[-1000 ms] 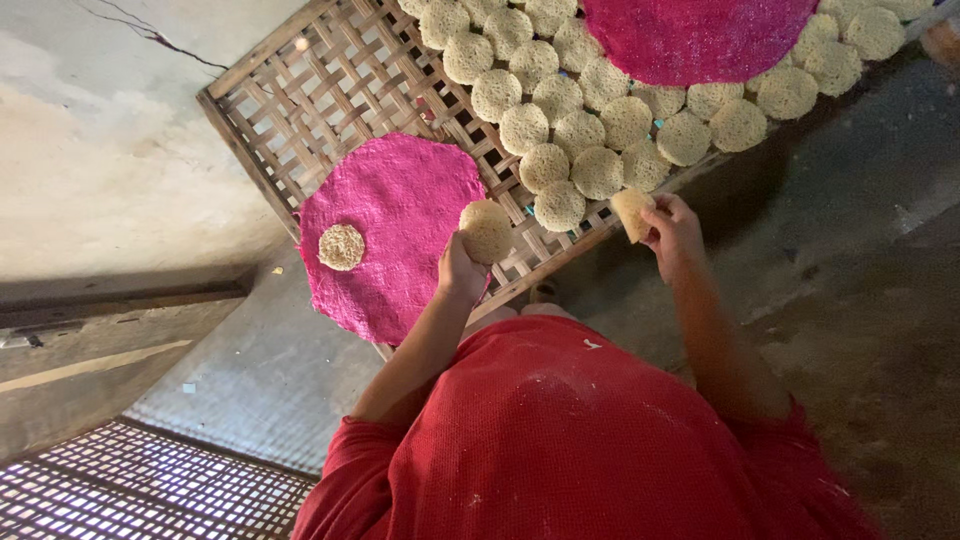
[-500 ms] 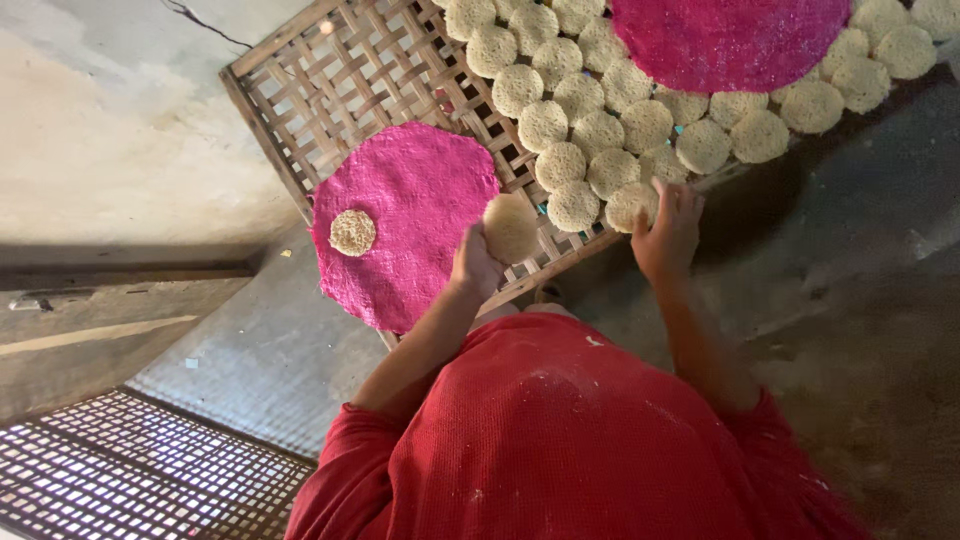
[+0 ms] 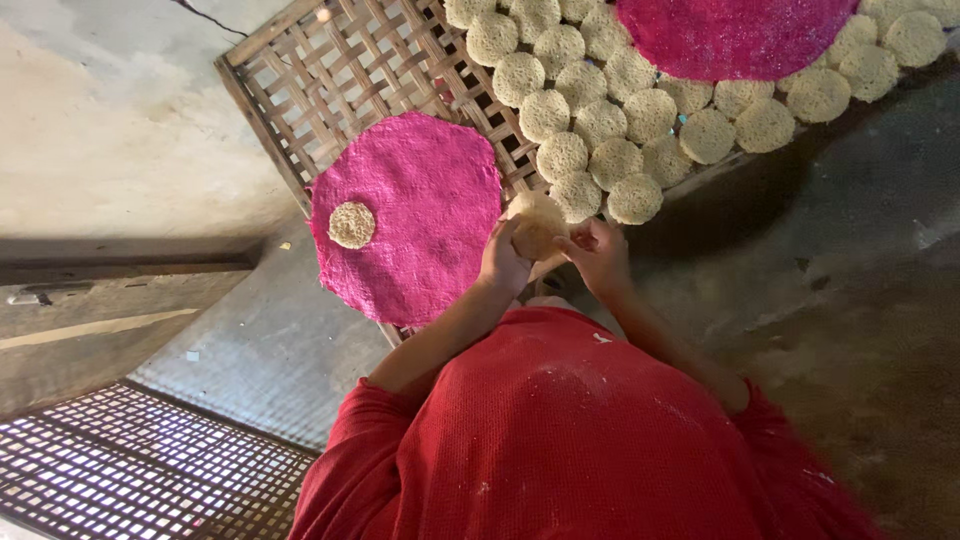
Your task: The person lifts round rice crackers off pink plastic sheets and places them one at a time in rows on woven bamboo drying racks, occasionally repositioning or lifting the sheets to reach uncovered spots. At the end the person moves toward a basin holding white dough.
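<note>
Hands raised together, left hand and right hand both gripping one round noodle cake, elbows bent.

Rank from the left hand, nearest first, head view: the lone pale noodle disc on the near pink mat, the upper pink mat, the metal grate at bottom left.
From the left hand:
1. Lone pale noodle disc, on the near pink round mat, screen-left of the hand.
2. Upper pink mat, top edge, over the noodle rows.
3. Metal grate, bottom-left corner.

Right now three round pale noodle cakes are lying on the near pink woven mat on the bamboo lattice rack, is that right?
Not quite: the head view shows only one round pale noodle cake lying on the near pink woven mat, which does sit on the bamboo lattice rack.
</note>
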Demonstrator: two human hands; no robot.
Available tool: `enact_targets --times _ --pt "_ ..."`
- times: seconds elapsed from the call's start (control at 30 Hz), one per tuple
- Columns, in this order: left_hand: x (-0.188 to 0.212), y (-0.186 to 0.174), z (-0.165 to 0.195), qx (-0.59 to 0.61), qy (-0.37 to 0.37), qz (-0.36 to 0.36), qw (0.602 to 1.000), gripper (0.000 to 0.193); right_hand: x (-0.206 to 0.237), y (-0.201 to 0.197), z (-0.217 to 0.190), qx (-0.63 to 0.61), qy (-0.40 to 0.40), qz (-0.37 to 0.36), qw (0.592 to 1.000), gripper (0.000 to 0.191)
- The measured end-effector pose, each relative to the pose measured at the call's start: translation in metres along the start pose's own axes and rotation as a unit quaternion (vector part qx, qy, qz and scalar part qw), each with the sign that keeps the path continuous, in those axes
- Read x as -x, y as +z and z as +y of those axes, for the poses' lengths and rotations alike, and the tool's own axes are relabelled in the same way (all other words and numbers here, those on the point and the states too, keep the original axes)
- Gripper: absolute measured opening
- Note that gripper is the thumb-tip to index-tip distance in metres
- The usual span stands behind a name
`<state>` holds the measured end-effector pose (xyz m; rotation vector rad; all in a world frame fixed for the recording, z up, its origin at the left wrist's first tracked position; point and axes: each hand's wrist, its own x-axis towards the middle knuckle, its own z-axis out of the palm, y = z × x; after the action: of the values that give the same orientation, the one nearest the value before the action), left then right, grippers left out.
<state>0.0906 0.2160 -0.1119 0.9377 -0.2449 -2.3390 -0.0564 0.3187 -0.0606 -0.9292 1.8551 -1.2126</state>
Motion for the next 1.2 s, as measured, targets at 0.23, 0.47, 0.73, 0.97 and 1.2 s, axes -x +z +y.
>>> enact_targets --times 0.23,0.47,0.73,0.97,1.2 --pt "0.010 0.013 0.002 -0.073 0.028 0.156 0.985 0.041 0.022 0.006 -0.040 0.178 -0.290 0.023 0.940 0.017" --pt "0.001 -0.005 0.033 -0.107 0.042 0.255 0.960 0.038 0.027 0.004 -0.035 0.199 -0.443 -0.055 0.872 0.016" --pt "0.012 -0.043 0.065 -0.014 0.151 0.162 0.975 0.028 -0.012 -0.045 0.031 -0.181 0.082 -0.039 0.979 0.032" --pt "0.017 -0.040 0.049 -0.008 0.157 0.152 0.976 0.021 -0.036 -0.056 0.025 0.097 -0.156 -0.050 0.982 0.035" --pt "0.018 -0.040 0.042 -0.015 0.188 0.135 0.973 0.028 -0.030 -0.054 -0.009 0.318 -0.272 0.020 0.908 0.040"
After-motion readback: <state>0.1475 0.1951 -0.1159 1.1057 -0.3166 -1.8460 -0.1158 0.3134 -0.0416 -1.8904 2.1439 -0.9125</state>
